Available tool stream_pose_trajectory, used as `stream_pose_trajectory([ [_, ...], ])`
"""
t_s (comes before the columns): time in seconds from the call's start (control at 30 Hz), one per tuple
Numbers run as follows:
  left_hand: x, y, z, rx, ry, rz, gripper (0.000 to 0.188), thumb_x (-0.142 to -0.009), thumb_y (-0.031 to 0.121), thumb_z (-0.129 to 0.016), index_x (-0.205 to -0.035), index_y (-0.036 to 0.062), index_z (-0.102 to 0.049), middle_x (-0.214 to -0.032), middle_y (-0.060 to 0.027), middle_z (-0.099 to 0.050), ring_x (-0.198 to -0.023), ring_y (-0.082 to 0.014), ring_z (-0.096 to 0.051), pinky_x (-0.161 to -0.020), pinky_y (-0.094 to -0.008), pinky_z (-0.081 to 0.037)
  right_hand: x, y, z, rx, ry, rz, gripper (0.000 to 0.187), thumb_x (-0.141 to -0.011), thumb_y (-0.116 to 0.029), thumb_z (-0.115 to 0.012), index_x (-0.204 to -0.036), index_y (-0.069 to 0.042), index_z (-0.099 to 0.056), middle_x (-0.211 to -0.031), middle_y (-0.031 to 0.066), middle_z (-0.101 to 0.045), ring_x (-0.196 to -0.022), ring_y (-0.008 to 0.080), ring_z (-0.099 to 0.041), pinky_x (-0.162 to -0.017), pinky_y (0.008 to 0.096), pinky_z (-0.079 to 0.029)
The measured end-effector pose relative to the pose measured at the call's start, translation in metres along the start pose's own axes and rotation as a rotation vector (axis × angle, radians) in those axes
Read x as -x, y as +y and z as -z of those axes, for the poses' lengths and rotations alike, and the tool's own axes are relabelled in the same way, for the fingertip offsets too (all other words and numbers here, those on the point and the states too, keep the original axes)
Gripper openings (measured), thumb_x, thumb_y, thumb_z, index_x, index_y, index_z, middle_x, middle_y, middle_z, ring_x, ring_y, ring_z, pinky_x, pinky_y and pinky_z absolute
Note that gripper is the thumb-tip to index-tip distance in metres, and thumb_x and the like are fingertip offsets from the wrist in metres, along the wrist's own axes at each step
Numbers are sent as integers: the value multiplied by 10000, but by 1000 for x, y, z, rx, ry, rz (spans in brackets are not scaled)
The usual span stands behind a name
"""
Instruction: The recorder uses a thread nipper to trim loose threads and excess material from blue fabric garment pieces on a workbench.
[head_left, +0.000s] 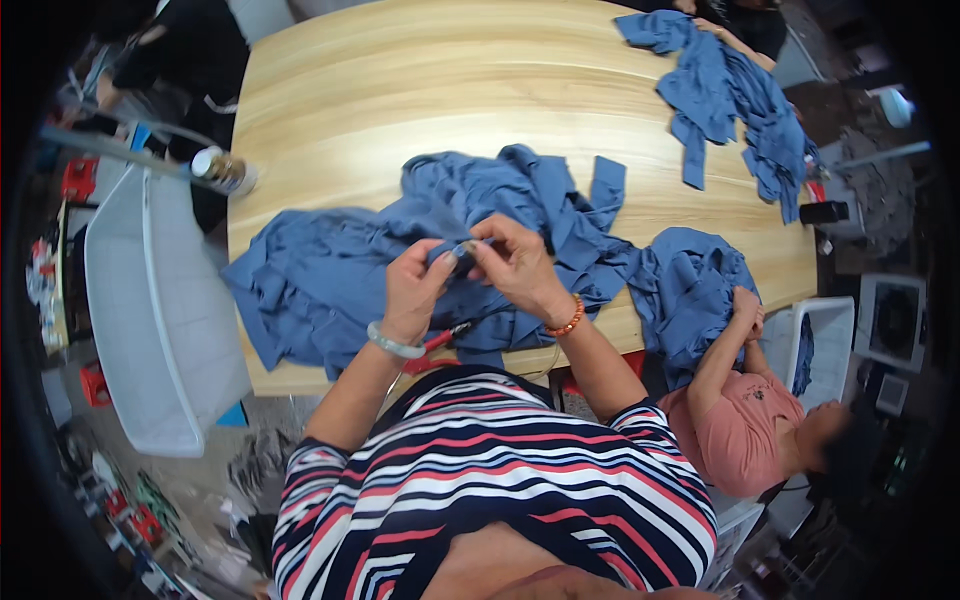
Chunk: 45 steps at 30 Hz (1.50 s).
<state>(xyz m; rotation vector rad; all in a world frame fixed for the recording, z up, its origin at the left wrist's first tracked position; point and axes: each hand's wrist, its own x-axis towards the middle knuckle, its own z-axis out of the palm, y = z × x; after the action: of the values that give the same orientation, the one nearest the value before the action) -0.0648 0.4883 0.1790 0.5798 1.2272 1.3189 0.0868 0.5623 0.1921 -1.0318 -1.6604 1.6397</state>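
Blue garments (pixel 325 265) lie in a crumpled heap across the table's near side, in front of me. Above the heap my left hand (pixel 412 295) and my right hand (pixel 522 268) meet, fingertips pinched on a small part of the blue garment. A little pale spot shows between the fingertips; what it is I cannot make out. Below my hands, by the table's near edge, is a red-handled tool (pixel 438 348), partly hidden by the cloth and my left forearm.
On the wooden table (pixel 330 110), a bottle (pixel 225 172) stands at the left edge. A large white bin (pixel 150 320) is left of the table. To my right a person in pink (pixel 735 425) handles blue cloth (pixel 690 290); another at far right handles more blue garments (pixel 705 90).
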Motion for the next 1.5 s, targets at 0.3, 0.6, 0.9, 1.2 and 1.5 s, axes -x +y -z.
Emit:
stream_pose_trajectory([
  [0.3,-6,-3,7,-147,-13,-98,95,-899,66,-617,-977,13,-616,-812,46,-588,-667,4,-478,-563,-147,-364,-4,12,-4,-235,-12,-21,75,-905,-60,-593,-921,13,-594,-775,16,-627,-686,60,-603,-614,209,-514],
  [0.6,-9,-3,1,-229,-77,-193,81,-890,80,-636,-943,20,-624,-808,63,-585,-721,-7,-490,-655,-161,-400,-4,13,2,-272,-51,-52,160,-915,-126,-607,-944,30,-626,-815,26,-641,-713,59,-598,-625,206,-518],
  [0.9,-10,-15,12,-256,-49,-247,86,-891,78,-624,-926,0,-629,-796,49,-600,-695,-7,-493,-611,-167,-409,0,13,2,-58,-68,179,145,-863,-71,-663,-951,32,-613,-831,34,-618,-752,72,-602,-643,231,-502],
  [1.2,1,-19,15,-378,112,-268,154,-833,64,-671,-960,39,-586,-732,63,-518,-606,-23,-411,-554,-180,-371,-3,-8,3,371,-145,481,192,-776,40,-667,-959,1,-619,-823,126,-587,-694,248,-613,-615,293,-484],
  [1.5,-5,9,19,-585,-279,-489,282,-809,-36,-592,-1085,20,-599,-938,-56,-629,-779,-84,-587,-653,-221,-476,15,-19,2,452,-103,472,177,-798,52,-643,-966,-4,-640,-817,111,-612,-655,217,-624,-594,288,-493],
])
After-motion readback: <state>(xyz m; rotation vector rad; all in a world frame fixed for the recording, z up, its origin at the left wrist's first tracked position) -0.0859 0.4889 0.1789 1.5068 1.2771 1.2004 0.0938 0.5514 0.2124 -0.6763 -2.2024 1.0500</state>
